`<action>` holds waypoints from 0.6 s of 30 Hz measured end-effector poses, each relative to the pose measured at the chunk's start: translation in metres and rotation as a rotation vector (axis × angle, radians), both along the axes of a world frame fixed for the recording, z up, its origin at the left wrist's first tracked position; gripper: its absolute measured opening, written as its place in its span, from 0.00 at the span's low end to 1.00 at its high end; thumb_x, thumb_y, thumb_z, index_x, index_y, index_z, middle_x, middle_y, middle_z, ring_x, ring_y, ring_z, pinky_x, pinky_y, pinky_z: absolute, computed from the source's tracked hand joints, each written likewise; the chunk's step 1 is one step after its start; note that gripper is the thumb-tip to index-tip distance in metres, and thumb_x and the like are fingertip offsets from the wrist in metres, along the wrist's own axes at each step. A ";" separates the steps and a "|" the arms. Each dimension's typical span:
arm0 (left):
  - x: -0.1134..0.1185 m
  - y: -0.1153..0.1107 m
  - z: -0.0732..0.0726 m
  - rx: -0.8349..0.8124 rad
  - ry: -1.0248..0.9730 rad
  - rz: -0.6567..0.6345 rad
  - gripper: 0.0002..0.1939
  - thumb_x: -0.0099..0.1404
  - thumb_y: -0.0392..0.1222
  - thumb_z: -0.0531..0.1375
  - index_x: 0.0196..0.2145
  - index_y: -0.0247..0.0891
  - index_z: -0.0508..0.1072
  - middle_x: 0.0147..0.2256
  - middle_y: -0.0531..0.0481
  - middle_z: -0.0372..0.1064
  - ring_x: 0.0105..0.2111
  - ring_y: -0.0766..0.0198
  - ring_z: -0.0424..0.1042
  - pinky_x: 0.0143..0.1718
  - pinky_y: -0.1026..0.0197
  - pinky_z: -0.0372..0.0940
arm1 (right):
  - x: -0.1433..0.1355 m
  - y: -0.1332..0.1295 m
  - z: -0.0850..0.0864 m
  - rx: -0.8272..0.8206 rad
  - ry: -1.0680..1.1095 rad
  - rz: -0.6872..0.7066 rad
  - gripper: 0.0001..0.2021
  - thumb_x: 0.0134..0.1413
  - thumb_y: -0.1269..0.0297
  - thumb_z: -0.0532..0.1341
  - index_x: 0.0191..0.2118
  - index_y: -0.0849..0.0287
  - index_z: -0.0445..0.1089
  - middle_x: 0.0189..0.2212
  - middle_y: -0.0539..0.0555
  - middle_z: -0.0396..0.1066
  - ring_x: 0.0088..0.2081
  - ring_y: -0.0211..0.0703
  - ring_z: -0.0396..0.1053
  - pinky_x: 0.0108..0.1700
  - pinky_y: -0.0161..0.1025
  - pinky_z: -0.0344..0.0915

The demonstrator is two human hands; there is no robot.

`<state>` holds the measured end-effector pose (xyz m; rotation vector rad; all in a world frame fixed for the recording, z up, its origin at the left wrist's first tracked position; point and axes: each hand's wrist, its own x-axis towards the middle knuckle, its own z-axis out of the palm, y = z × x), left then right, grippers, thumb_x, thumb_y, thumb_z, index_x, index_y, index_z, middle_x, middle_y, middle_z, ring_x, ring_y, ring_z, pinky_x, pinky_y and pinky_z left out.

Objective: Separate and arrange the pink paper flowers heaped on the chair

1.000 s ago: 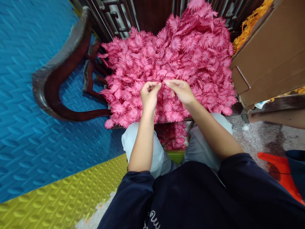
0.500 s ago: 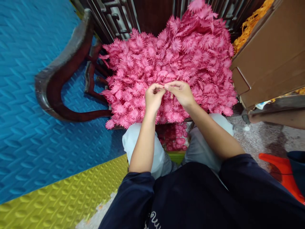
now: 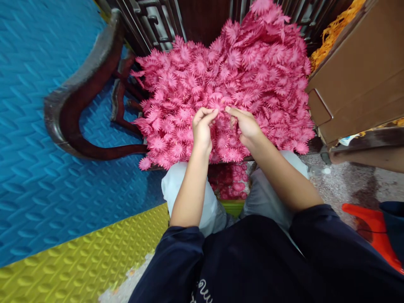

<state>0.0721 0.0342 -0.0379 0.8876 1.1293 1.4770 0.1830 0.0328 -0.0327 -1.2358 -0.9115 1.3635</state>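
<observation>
A large heap of pink artificial flowers with thin, fringed petals spreads in front of me. Above its middle, my left hand pinches the lower side of one pink artificial flower between thumb and forefinger. My right hand is closed in a pinch at that flower's right edge, its other fingers curled below. The two sets of fingertips are a small gap apart. Since the held flower blends into the pile behind it, its outline is hard to make out.
A dark carved wooden armrest curves up at the left beside blue floor mats. To the right stands a cardboard box with orange material behind it. Another person's leg shows at the right edge.
My fingertips were touching and have moved slightly apart. A pink flower now shows between and above them. The heap looks the same.
</observation>
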 end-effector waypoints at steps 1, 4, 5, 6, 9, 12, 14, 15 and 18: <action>-0.001 0.000 0.000 -0.006 0.006 -0.009 0.15 0.57 0.36 0.63 0.19 0.37 0.61 0.21 0.56 0.60 0.25 0.70 0.63 0.32 0.65 0.61 | 0.000 0.000 -0.001 -0.012 0.006 0.005 0.17 0.47 0.49 0.64 0.24 0.58 0.66 0.15 0.43 0.55 0.18 0.28 0.52 0.21 0.31 0.52; -0.005 0.001 -0.002 0.008 0.013 -0.056 0.18 0.57 0.44 0.64 0.19 0.38 0.60 0.21 0.55 0.57 0.22 0.71 0.60 0.27 0.65 0.59 | 0.001 0.000 -0.002 -0.018 0.023 0.004 0.17 0.46 0.48 0.65 0.26 0.57 0.66 0.15 0.43 0.54 0.18 0.29 0.53 0.20 0.31 0.52; -0.006 0.001 -0.003 0.016 0.015 -0.073 0.18 0.57 0.46 0.65 0.19 0.38 0.61 0.21 0.55 0.57 0.22 0.71 0.59 0.26 0.65 0.59 | 0.001 -0.001 -0.002 -0.014 0.019 0.003 0.18 0.46 0.46 0.64 0.27 0.57 0.67 0.16 0.44 0.55 0.18 0.30 0.54 0.20 0.31 0.52; -0.007 0.001 -0.003 0.022 0.016 -0.093 0.19 0.56 0.49 0.66 0.20 0.38 0.62 0.21 0.55 0.58 0.22 0.71 0.59 0.26 0.65 0.59 | 0.001 -0.001 -0.001 -0.011 0.012 0.003 0.19 0.45 0.45 0.64 0.28 0.57 0.67 0.16 0.44 0.55 0.18 0.30 0.55 0.21 0.32 0.53; -0.010 0.003 -0.006 0.021 0.018 -0.144 0.19 0.53 0.53 0.67 0.22 0.38 0.65 0.22 0.54 0.60 0.23 0.71 0.60 0.26 0.65 0.59 | 0.003 0.000 -0.001 -0.012 0.010 0.009 0.22 0.45 0.40 0.62 0.29 0.57 0.67 0.17 0.45 0.58 0.20 0.32 0.58 0.22 0.33 0.57; -0.017 0.008 -0.009 0.010 0.001 -0.085 0.16 0.52 0.51 0.68 0.25 0.38 0.67 0.24 0.54 0.62 0.24 0.71 0.61 0.27 0.65 0.59 | 0.012 0.007 -0.005 -0.018 0.039 0.014 0.23 0.45 0.39 0.61 0.30 0.57 0.66 0.17 0.46 0.58 0.21 0.33 0.60 0.22 0.33 0.58; -0.026 0.012 -0.012 -0.007 -0.012 0.016 0.15 0.53 0.50 0.67 0.26 0.39 0.67 0.25 0.54 0.62 0.24 0.71 0.62 0.26 0.65 0.58 | 0.020 0.014 -0.008 -0.015 0.037 -0.002 0.23 0.46 0.39 0.60 0.30 0.57 0.65 0.17 0.46 0.58 0.21 0.33 0.60 0.21 0.33 0.57; -0.030 0.014 -0.013 -0.021 -0.008 0.073 0.14 0.55 0.49 0.66 0.27 0.40 0.67 0.25 0.54 0.62 0.24 0.71 0.62 0.26 0.65 0.58 | 0.025 0.017 -0.010 -0.006 0.035 -0.028 0.22 0.46 0.40 0.61 0.30 0.57 0.65 0.18 0.46 0.58 0.21 0.32 0.59 0.21 0.33 0.56; -0.040 0.017 -0.016 -0.066 0.042 0.234 0.13 0.58 0.51 0.63 0.28 0.40 0.66 0.27 0.53 0.63 0.24 0.71 0.62 0.24 0.66 0.58 | 0.032 0.022 -0.010 -0.011 0.064 -0.122 0.18 0.46 0.45 0.63 0.29 0.57 0.64 0.19 0.46 0.58 0.21 0.32 0.58 0.21 0.32 0.54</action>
